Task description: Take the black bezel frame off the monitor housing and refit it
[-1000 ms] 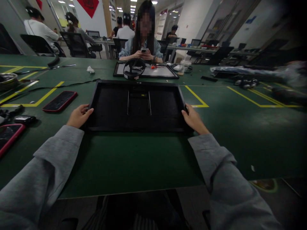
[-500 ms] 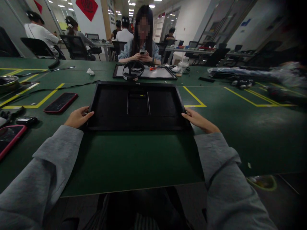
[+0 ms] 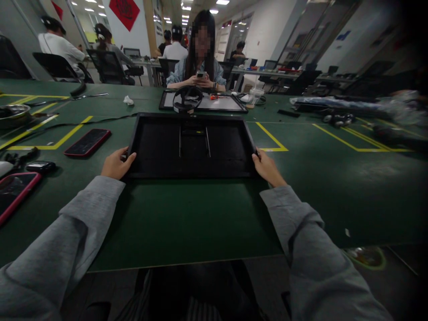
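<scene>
A black rectangular panel (image 3: 157, 149), shallow like a tray with a raised rim, is between my hands over the green table. Inside it, a thin metal U-shaped bar (image 3: 207, 141) stretches from a dark recess near the far edge. My left hand (image 3: 117, 164) grips the panel's left side, thumb on the rim and fingers hidden underneath. On the opposite side my right hand (image 3: 267, 168) holds the rim the same way. Whether the panel's near edge rests on the table I cannot tell.
Beyond the panel lie a white board with a black frame (image 3: 227, 103) and a black ring-shaped item (image 3: 187, 99). Phones (image 3: 87, 142) lie to the left. A plastic cup (image 3: 255, 96) stands farther back. Across the green table (image 3: 197, 223), a person (image 3: 200, 73) holds a phone.
Both hands have come slightly closer together with the panel. Its near edge now looks narrower and a little farther from me. The grip on both sides is unchanged.
</scene>
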Demonstrator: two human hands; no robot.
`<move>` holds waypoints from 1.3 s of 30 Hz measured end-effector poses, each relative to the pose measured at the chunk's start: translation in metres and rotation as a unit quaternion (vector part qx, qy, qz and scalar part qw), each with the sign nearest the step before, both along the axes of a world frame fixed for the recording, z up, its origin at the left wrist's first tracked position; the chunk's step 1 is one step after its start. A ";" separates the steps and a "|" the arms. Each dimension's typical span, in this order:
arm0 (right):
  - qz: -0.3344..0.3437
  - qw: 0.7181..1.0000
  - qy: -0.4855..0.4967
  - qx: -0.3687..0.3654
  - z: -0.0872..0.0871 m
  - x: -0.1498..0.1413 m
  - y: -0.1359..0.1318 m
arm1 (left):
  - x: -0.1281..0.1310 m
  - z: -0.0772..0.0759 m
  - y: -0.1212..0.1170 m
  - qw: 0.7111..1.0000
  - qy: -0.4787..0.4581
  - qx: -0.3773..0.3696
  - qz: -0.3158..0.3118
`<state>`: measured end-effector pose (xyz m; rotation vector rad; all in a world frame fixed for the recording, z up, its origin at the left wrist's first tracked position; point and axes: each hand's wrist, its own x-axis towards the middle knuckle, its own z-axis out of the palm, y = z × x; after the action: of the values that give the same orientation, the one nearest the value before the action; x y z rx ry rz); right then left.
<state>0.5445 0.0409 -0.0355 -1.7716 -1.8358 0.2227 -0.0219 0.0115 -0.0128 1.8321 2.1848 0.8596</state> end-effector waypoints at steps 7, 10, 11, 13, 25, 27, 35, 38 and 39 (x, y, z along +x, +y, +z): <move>-0.038 0.999 0.005 0.038 0.003 -0.008 0.001 | -0.002 -0.009 0.005 0.996 0.046 0.072 -0.032; -0.048 0.990 -0.004 0.130 0.012 -0.008 0.002 | 0.003 -0.004 0.002 0.984 0.047 0.167 -0.029; -0.055 0.984 -0.009 0.171 0.017 -0.008 0.000 | 0.006 -0.001 0.000 0.975 0.058 0.212 -0.022; -0.080 0.961 -0.022 0.266 0.027 -0.008 -0.004 | 0.012 0.009 -0.007 0.946 0.088 0.313 -0.003; -0.141 0.865 -0.072 0.477 0.037 -0.009 -0.014 | 0.019 0.034 -0.025 0.871 0.150 0.464 0.063; -0.155 0.875 -0.063 0.454 0.038 -0.013 -0.016 | 0.021 0.034 -0.025 0.878 0.145 0.452 0.054; -0.180 0.954 -0.058 0.232 0.030 -0.023 -0.012 | 0.014 0.021 -0.013 0.964 0.106 0.239 0.044; -0.168 0.975 -0.072 0.126 0.019 -0.022 -0.007 | 0.010 0.011 -0.009 0.983 0.092 0.156 0.028; -0.164 0.978 -0.077 0.102 0.016 -0.021 -0.006 | 0.010 0.009 -0.009 0.987 0.086 0.131 0.022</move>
<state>0.5233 0.0347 -0.0196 -1.9525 -1.5694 -0.2284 -0.0119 0.0029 -0.0042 2.0546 2.3161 1.0814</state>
